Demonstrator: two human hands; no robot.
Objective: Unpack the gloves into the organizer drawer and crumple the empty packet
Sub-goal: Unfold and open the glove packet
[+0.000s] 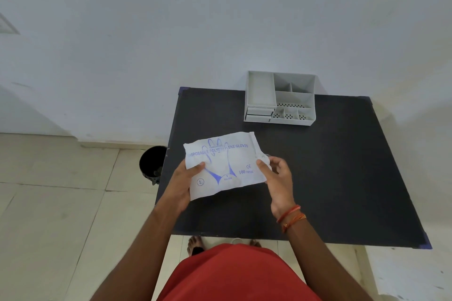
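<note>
A white plastic packet of disposable gloves [225, 161] with blue print hangs flat above the black table [330, 178]. My left hand [182, 183] grips its left edge, thumb on top. My right hand [276, 176] pinches the packet's right edge near a torn corner. The grey organizer [281, 98] stands at the table's far edge, beyond the packet; its two small drawers [259, 113] at the front left look closed. No loose gloves are visible.
A black bin [152, 164] stands on the tiled floor just left of the table. A white wall rises behind the table. My feet and a red garment show at the near edge.
</note>
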